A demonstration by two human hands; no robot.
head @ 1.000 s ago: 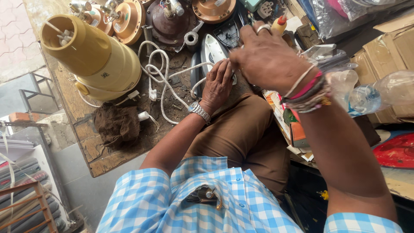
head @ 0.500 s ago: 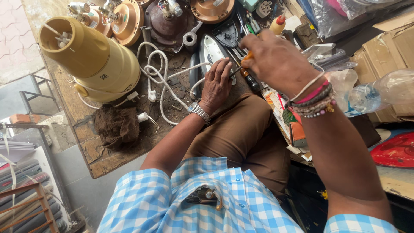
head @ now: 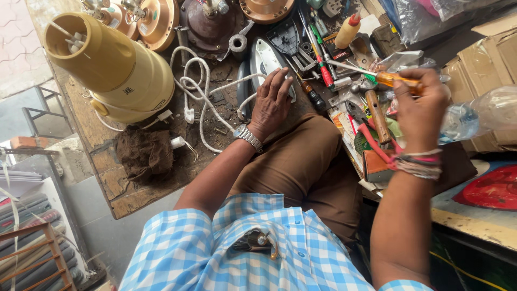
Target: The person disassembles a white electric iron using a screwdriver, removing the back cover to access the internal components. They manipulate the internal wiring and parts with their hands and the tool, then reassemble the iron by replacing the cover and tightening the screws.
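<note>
Bright, even daylight, soft shadows, glare on plastic wrapping (head: 425,16); edges bend, perhaps slightly blurred.

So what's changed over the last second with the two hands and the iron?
The right hand pulled back from over the iron to the right side of the bench and now holds an orange-handled screwdriver. The left hand stayed resting on the iron, and the yellow mixer base and white cord have not moved.
</note>
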